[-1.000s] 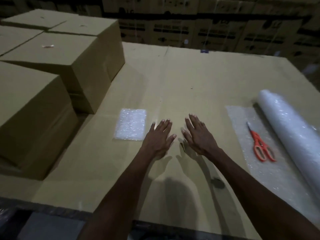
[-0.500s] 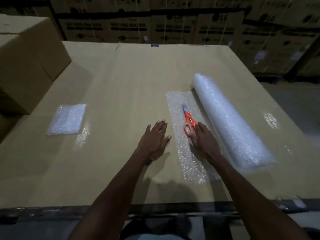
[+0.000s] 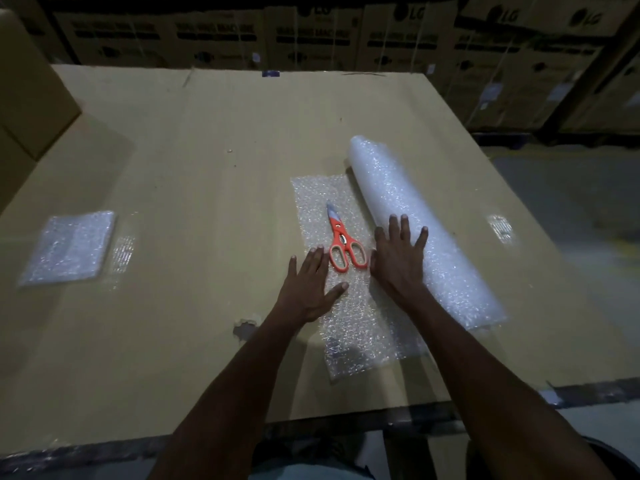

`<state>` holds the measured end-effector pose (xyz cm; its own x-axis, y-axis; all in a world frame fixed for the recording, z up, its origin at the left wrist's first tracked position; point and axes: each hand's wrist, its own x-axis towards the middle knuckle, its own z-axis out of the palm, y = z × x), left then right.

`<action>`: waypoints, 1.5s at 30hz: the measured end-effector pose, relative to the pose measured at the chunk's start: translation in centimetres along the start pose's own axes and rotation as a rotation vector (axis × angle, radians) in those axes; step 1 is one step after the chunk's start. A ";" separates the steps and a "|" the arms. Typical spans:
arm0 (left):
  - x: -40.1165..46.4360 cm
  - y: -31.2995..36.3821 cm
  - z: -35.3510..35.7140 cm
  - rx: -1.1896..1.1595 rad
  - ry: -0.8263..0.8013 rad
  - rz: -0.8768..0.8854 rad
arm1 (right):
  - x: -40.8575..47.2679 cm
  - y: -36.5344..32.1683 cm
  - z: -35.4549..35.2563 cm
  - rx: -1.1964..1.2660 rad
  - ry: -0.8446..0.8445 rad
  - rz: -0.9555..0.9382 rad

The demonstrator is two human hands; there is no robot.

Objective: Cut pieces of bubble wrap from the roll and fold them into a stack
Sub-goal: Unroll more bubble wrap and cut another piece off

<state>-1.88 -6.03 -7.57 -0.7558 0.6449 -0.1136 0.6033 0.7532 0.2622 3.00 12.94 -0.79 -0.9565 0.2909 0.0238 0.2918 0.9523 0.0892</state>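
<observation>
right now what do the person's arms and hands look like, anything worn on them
Both arms are bare as far up as the view shows: no sleeves, gloves, watch or rings visible on the left hand or right hand. The dim light could hide small details.

The left hand (image 3: 309, 285) covers part of the unrolled bubble wrap sheet (image 3: 349, 327); the sheet surface beneath the palm cannot be seen. The right hand (image 3: 398, 261) hides the line where the sheet meets the roll (image 3: 426, 233) at frame centre. Contact between the left fingertips and the scissors (image 3: 341, 242) handle cannot be determined. The cardboard box (image 3: 24, 95) at upper left is cut off by the frame edge. Lettering on the stacked cartons (image 3: 311, 32) along the top is too dark and blurred to read. The layer count of the folded stack (image 3: 67, 247) at left is indistinguishable.
</observation>
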 end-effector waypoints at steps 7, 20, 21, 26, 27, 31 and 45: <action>0.1 -3.4 -0.6 0.153 0.062 0.099 | 0.7 1.4 0.2 -0.096 -0.062 0.100; 1.4 -6.3 -4.2 0.173 0.216 0.230 | 0.0 3.5 -4.0 0.223 -0.092 0.161; 1.8 -5.7 -3.8 0.109 0.194 0.205 | -0.2 3.9 -3.9 0.197 -0.091 0.147; 1.5 -4.3 -0.1 -0.133 0.091 0.101 | -1.5 4.4 -2.7 -0.091 -0.016 0.184; 1.6 -4.4 -0.1 -0.135 0.085 0.095 | -1.5 4.4 -2.6 -0.105 -0.051 0.194; 1.5 -4.8 -0.6 -0.120 0.090 0.086 | -0.9 6.0 -2.0 -0.081 -0.154 0.201; 1.5 -4.9 -0.5 -0.148 0.116 0.089 | 0.1 7.0 -2.2 -0.006 -0.043 0.308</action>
<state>-6.06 -8.80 -8.52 -0.7306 0.6823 0.0247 0.6313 0.6613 0.4052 4.91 19.49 2.03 -0.8218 0.5697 0.0085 0.5680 0.8180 0.0905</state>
